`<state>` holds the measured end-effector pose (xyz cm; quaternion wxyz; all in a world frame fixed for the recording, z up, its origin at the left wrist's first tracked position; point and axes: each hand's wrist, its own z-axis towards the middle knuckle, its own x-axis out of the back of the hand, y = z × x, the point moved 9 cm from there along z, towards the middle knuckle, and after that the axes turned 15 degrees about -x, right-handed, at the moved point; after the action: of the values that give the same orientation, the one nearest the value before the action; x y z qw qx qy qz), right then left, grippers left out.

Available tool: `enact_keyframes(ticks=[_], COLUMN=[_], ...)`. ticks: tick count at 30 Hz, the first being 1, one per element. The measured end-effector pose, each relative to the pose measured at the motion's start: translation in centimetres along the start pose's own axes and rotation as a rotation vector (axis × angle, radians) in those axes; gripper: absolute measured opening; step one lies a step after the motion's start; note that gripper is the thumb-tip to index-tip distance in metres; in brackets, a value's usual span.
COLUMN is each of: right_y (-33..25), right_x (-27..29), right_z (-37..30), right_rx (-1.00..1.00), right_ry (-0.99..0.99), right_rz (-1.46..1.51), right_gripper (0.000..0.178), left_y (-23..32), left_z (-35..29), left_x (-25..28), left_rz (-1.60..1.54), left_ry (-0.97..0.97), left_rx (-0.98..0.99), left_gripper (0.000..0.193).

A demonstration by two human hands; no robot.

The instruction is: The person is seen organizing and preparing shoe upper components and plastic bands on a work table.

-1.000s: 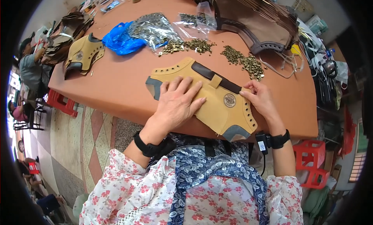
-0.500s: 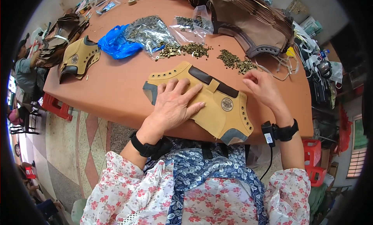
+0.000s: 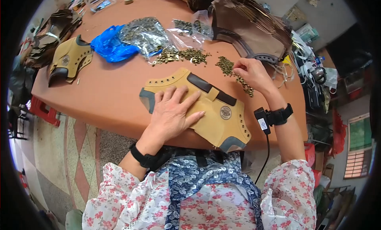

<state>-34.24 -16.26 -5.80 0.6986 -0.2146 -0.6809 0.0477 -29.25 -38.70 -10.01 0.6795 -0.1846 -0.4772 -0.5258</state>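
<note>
A tan shoe upper (image 3: 210, 128) lies near the table's front edge, with a dark brown strip across its top, grey-blue corners, a round dark stamp and rows of dark eyelets at both ends. My left hand (image 3: 170, 111) rests flat on its left part, fingers spread. Beyond its right end my right hand (image 3: 254, 74) hovers over a small heap of brass-coloured eyelets (image 3: 225, 65), thumb and fingertips pinched together. Whatever may be in that pinch is too small to make out. More eyelets (image 3: 245, 87) trail toward me below the hand.
Further eyelets (image 3: 182, 56) lie beside clear bags (image 3: 145, 33) and a blue plastic bag (image 3: 113, 45). Another tan upper (image 3: 70, 57) sits at the left. Stacked brown uppers (image 3: 250, 27) fill the far right. A black cable (image 3: 266, 154) hangs from my right wrist.
My right hand has moved left over the eyelet heap, and its fingers are pinched there. The view has shifted slightly. My left hand stays on the shoe upper.
</note>
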Motion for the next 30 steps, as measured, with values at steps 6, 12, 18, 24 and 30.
enact_keyframes(ticks=[6, 12, 18, 24, 30], right_y=[7.0, 8.4, 6.1, 3.9, 3.3], right_x=[1.1, -0.3, -0.8, -1.0, -1.7], right_z=[-3.5, -5.3, -5.0, -3.4, -1.4], right_rx=[-0.197, -0.179, -0.025, 0.081, 0.065], right_ry=[0.059, 0.061, 0.131, 0.19, 0.251], right_rz=[0.076, 0.117, 0.11, 0.019, -0.101], right_gripper=[0.012, 0.012, 0.011, 0.012, 0.013], left_y=[-0.1, 0.1, 0.3, 0.2, 0.2], left_z=[0.0, 0.2, 0.3, 0.4, 0.5], left_x=[-0.3, -0.6, -0.6, -0.5, -0.4], left_rz=[0.048, 0.051, 0.078, 0.063, 0.068], left_ry=[-0.002, -0.026, -0.028, -0.002, -0.027], left_rx=[0.003, 0.002, 0.007, 0.011, 0.017], left_gripper=[0.05, 0.05, 0.05, 0.047, 0.047])
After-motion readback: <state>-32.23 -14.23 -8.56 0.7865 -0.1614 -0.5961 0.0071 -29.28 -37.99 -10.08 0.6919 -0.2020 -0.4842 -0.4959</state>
